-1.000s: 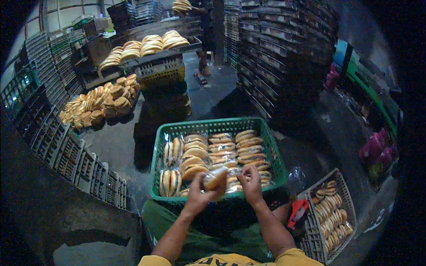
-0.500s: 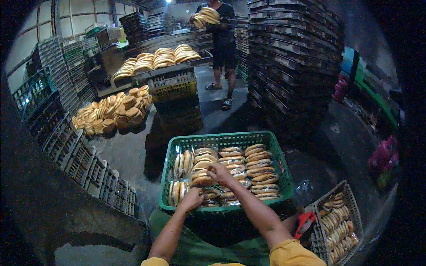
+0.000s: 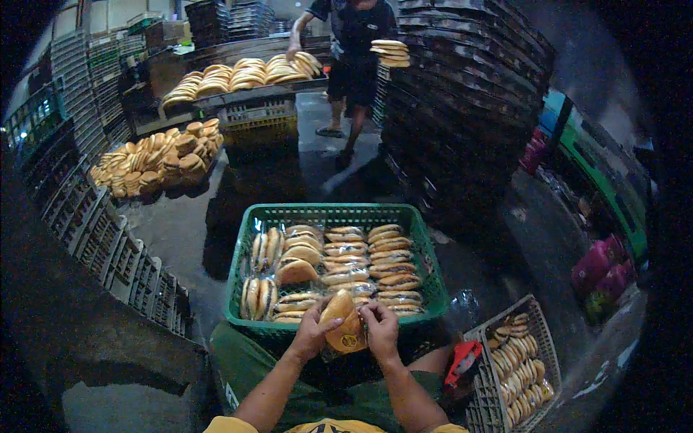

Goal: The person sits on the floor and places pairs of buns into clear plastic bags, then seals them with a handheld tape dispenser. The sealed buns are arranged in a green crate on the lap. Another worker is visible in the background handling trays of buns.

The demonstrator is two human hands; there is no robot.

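A round golden-brown bun point(image 3: 343, 322) with a printed mark is held upright above the near rim of a green plastic basket point(image 3: 254, 317). It seems to be in a clear plastic bag. My left hand point(image 3: 311, 333) is closed on its left side, thumb across the front. The fingers of my right hand point(image 3: 380, 330) pinch together at its right edge. Inside the basket, rows of filled buns point(image 3: 393, 261) in clear wrapping are stacked on edge and flat. One broad bun point(image 3: 297, 271) leans in the second column from the left.
Beyond the basket, buns lie in a heap point(image 3: 162, 160) on the floor and in rows point(image 3: 249, 73) on a table. A person point(image 3: 354, 65) stands there holding buns. Dark stacked trays point(image 3: 462, 108) rise at right. A grey crate point(image 3: 516, 368) of buns sits near right.
My hands have come back from inside the basket to its near rim, with a bun now between them. The other person has stretched one arm to the table's buns. The view has shifted.
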